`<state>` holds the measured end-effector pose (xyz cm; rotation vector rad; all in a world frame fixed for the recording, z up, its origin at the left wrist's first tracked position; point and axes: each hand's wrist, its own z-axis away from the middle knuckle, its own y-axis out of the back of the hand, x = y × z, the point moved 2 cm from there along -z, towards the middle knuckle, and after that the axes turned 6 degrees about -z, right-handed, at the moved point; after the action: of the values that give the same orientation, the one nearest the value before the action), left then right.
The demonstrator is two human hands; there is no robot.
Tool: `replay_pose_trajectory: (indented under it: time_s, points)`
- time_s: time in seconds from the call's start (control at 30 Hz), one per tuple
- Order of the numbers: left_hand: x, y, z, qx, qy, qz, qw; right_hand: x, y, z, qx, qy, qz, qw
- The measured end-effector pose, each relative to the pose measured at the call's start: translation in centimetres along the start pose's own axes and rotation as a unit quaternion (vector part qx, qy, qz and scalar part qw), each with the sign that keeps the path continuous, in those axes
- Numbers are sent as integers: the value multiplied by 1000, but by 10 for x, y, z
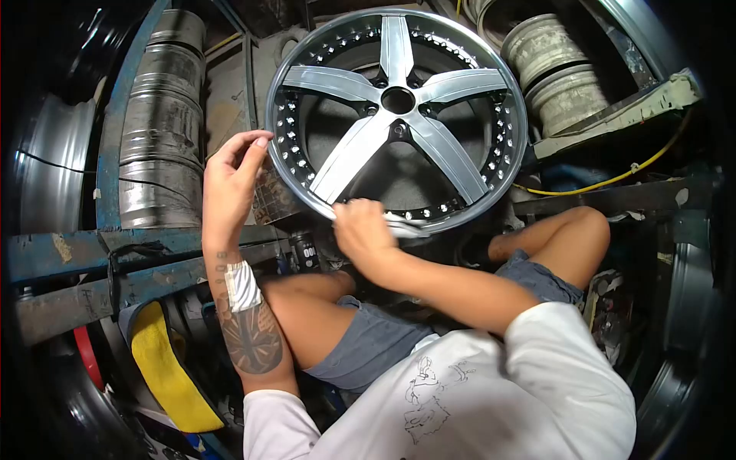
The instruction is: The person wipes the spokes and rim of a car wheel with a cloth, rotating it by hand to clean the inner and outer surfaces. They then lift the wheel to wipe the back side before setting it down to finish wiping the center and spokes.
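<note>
A five-spoke alloy wheel (354, 157) with brushed silver spokes and a polished outer lip stands before me, its face toward me. Shiny bolts ring the dark inner edge. My left hand (236, 172) is at the left side of the lip, thumb and fingertips closed together against its edge. At the bottom of the lip, my right hand (366, 230) is closed, with its fingers bent over the edge. A thin pale strip (408, 229) shows beside those fingers along the lip; it is blurred, and its material cannot be made out.
Worn bare rims (157, 123) are stacked in a blue metal rack at left, with more rims (556, 65) at upper right. A yellow hose (590, 186) runs along the right. A yellow-faced strap (165, 368) hangs at lower left. A dark can (304, 249) stands below the wheel.
</note>
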<state>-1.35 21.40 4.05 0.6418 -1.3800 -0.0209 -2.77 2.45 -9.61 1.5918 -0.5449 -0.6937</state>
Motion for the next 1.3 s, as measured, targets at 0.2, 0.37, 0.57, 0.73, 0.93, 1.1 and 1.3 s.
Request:
replay_pose_trajectory:
  time_s: [0.2, 0.37, 0.57, 0.73, 0.93, 1.1, 1.3]
  points:
    - [5, 0, 1, 3, 6, 0, 1000, 74, 20, 58, 20, 57, -78, 995]
    - [-4, 4, 4, -19, 6, -16, 1000, 84, 25, 66, 29, -21, -240, 970]
    - [8, -24, 7, -60, -17, -60, 996, 8, 10, 3, 133, 32, -213, 967]
    - [1, -3, -1, -36, -11, -31, 999, 96, 39, 63, 8, -9, -244, 970]
    - [15, -36, -11, -84, -51, -33, 995, 22, 11, -3, 22, -9, -325, 945]
    - [14, -29, -10, -93, -65, -64, 991, 117, 46, 65, -17, 16, -241, 970]
    - [20, -34, -11, -44, -72, -66, 994, 50, 20, 15, 3, 31, -292, 956]
